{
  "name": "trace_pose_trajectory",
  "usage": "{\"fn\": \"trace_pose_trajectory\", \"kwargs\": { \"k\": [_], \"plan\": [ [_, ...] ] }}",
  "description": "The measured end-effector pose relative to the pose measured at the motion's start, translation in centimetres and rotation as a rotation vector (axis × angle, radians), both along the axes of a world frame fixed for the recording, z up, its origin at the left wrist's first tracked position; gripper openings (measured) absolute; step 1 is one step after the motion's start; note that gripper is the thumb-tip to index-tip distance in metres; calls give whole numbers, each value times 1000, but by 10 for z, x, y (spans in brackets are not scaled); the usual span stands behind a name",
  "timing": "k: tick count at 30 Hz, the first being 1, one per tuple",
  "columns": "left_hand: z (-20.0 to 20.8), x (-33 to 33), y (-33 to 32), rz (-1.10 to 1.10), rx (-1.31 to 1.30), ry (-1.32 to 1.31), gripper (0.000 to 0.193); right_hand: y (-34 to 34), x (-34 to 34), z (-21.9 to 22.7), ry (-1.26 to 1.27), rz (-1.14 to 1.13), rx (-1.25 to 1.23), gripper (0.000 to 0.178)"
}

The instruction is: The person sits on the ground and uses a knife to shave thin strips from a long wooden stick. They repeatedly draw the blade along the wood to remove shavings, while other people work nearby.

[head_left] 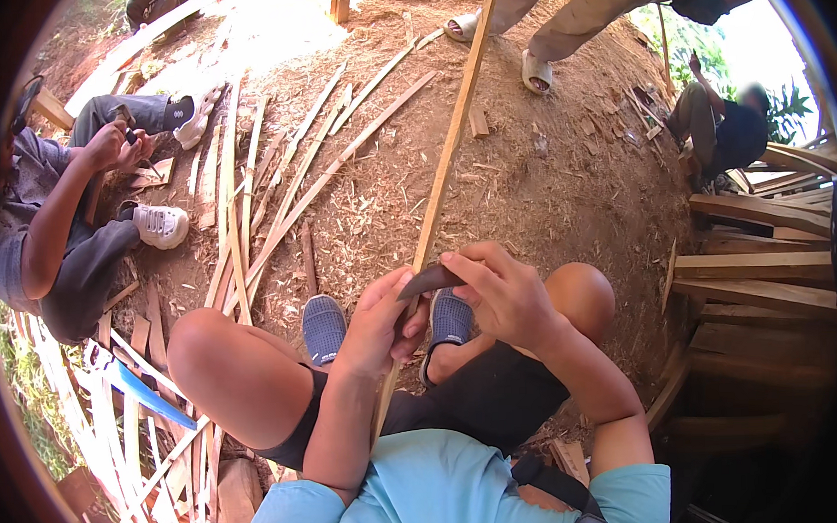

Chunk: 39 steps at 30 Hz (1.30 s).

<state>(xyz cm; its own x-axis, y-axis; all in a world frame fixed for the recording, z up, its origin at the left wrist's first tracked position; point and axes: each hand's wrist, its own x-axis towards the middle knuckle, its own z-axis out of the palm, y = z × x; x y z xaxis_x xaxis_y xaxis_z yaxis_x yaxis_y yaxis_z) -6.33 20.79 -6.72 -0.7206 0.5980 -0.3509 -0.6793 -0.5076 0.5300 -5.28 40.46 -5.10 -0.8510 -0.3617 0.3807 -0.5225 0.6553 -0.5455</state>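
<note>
A long, narrow wooden strip (pixel 447 159) runs from my lap up past the far edge of the view, slanting to the right. My left hand (pixel 379 320) is closed around it above my lap. Fingers and thumb of my right hand (pixel 507 291) pinch a short, dark knife blade (pixel 426 281). Its pointed end reaches left over my left thumb and lies across the strip. Any handle is hidden behind my right fingers. Both hands are close together between my bent knees.
Loose wooden strips (pixel 292 206) lie to the left, with a blue saw-like tool (pixel 146 393) among scraps. Timber (pixel 760 266) is stacked at right. One person (pixel 53 219) sits at left, another (pixel 567 26) stands ahead, and a third (pixel 732 126) sits far right. Wood shavings cover the ground.
</note>
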Motion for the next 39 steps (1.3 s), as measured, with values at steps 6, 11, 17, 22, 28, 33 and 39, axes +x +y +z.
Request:
{"fn": "trace_pose_trajectory", "kwargs": {
  "k": [6, 11, 17, 22, 28, 33, 39],
  "plan": [
    [-1, 1, 4, -18, 5, 16, 22, 3, 6, 1, -20, -16, 21, 42],
    [-2, 2, 5, -31, -16, 43, 22, 6, 6, -1, -61, -27, 10, 43],
    [1, 7, 8, -51, -153, 99, 29, 7, 3, 2, -46, -60, -48, 42],
    [9, 10, 12, -14, -218, 146, 34, 8, -3, 7, -35, -67, -126, 40],
    [10, 19, 13, -92, -186, 176, 34, 21, -21, 13, 91, -289, -173, 34],
    [8, 19, 13, -124, -189, 181, 34, 21, -12, 14, 105, -57, -134, 35],
    [6, 14, -1, -74, -149, 176, 38, 10, 10, 8, -63, 44, -27, 38]
  ]
}}
